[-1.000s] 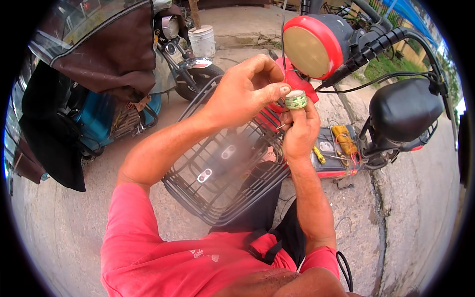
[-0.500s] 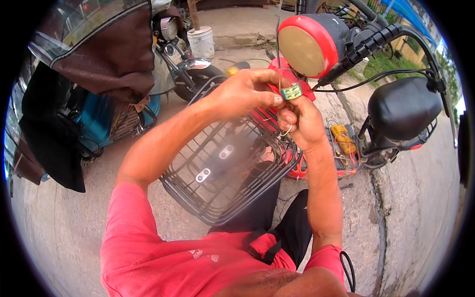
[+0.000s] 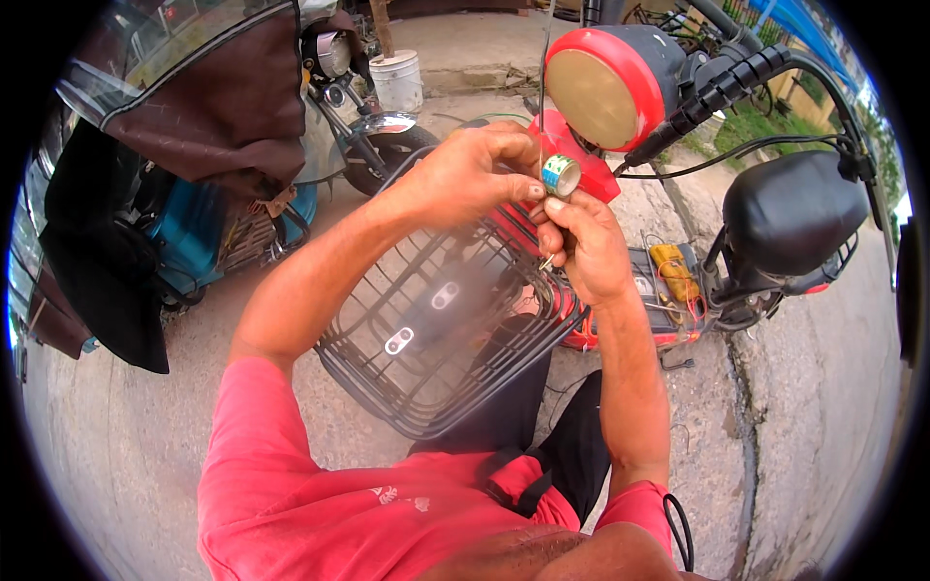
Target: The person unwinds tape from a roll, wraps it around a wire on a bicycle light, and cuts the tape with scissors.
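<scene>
Between my hands, above the basket's far edge, is a small roll of tape [image 3: 561, 176] with a green, blue and white outer face, turned so its hollow core shows. My right hand [image 3: 593, 247] is closed, its thumb against the roll's lower side; a short pale wire end [image 3: 547, 262] pokes out from its curled fingers. My left hand [image 3: 475, 174] is bent in a pinch beside the roll, at a thin wire [image 3: 544, 107] that rises past the red headlamp. My fingers hide where wire and tape meet.
A black wire basket [image 3: 426, 416] sits in front of me. The red-rimmed headlamp [image 3: 596, 89], handlebar [image 3: 707, 102] and black mirror [image 3: 794, 211] stand at right, above loose wiring with a yellow wrapped part [image 3: 673, 274]. Left are a covered tricycle [image 3: 208, 126] and white bucket [image 3: 395, 82].
The roll of tape has turned, so its open core now faces right, and it sits slightly lower and left. My right hand has shifted a little left and its fingers have moved.
</scene>
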Action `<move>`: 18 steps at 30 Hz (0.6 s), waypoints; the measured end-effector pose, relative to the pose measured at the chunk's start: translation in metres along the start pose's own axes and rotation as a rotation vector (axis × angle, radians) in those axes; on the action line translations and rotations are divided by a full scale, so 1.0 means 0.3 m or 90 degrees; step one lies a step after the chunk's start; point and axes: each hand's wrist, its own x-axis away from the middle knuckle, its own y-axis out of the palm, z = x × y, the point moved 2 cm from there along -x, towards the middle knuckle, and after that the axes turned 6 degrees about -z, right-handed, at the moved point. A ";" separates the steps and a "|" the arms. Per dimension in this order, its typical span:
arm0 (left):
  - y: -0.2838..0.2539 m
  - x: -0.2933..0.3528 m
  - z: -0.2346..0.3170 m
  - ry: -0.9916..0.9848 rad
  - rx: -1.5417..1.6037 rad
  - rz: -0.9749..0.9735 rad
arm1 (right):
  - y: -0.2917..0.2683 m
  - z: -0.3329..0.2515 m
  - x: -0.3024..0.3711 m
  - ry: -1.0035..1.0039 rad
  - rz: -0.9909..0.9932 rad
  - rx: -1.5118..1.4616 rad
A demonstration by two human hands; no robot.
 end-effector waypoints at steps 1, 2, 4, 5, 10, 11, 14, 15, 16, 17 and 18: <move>0.006 -0.001 -0.004 -0.002 0.047 -0.006 | -0.006 0.003 0.000 0.003 -0.007 -0.007; 0.017 -0.003 -0.012 -0.003 0.094 -0.012 | -0.011 0.007 -0.001 0.005 -0.014 -0.015; 0.029 -0.009 -0.022 0.000 0.168 -0.023 | -0.025 0.015 -0.003 0.002 -0.028 -0.039; 0.032 -0.011 -0.026 0.004 0.195 -0.028 | -0.027 0.017 -0.003 0.000 -0.035 -0.051; 0.045 -0.021 -0.040 -0.006 0.246 -0.028 | -0.024 0.021 0.000 -0.044 -0.061 -0.109; 0.044 -0.020 -0.037 -0.013 0.247 -0.033 | -0.026 0.023 0.000 -0.055 -0.065 -0.127; 0.041 -0.018 -0.046 -0.016 0.232 -0.039 | -0.023 0.027 -0.006 -0.024 -0.048 -0.131; 0.041 -0.020 -0.049 -0.012 0.224 -0.041 | -0.025 0.027 -0.006 -0.016 -0.053 -0.131; 0.042 -0.019 -0.041 -0.004 0.222 -0.040 | -0.028 0.029 -0.007 -0.009 -0.057 -0.131; 0.044 -0.016 -0.026 0.003 0.219 -0.040 | -0.031 0.029 -0.008 -0.002 -0.062 -0.131; 0.044 -0.015 -0.014 0.010 0.217 -0.039 | -0.033 0.024 -0.008 0.012 -0.084 -0.147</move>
